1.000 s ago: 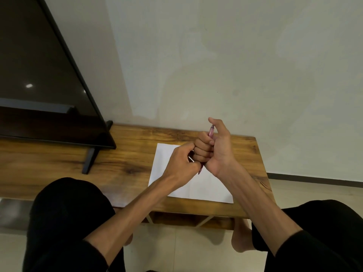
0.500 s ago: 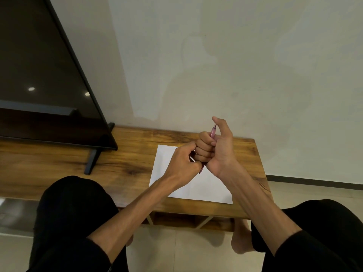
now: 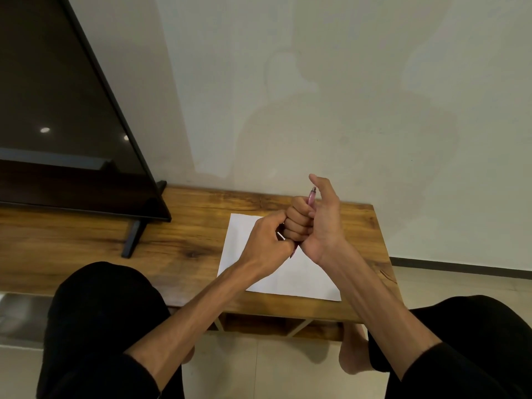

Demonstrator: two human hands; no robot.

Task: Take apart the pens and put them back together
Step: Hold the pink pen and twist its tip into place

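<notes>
Right hand [image 3: 316, 223] fisted round a pink pen [image 3: 311, 195], thumb raised clear, clicker end poking out the top and the tip end just showing below the fist. Left hand [image 3: 269, 243] curled tight against the right's knuckles, pinching a thin pale piece [image 3: 280, 235] between fingers and thumb; too small to say whether refill or something else, and unclear whether it belongs inside the barrel. Both hands held above a white sheet [image 3: 305, 280] on a wooden table [image 3: 86, 243], pen not touching either. No loose parts visible on the sheet. Dark screen [image 3: 57, 110] standing well off to the left, out of the way. Probably mid-way through one pen, either drawing the inner piece out of the lower end or feeding it back in; not possible to tell which from this view. Next move likely needs the fist kept steady, the pale piece lined up straight with the barrel, and a gentle pull or push along its length. Risk of a small part slipping from the pinch, so best kept over the sheet.
</notes>
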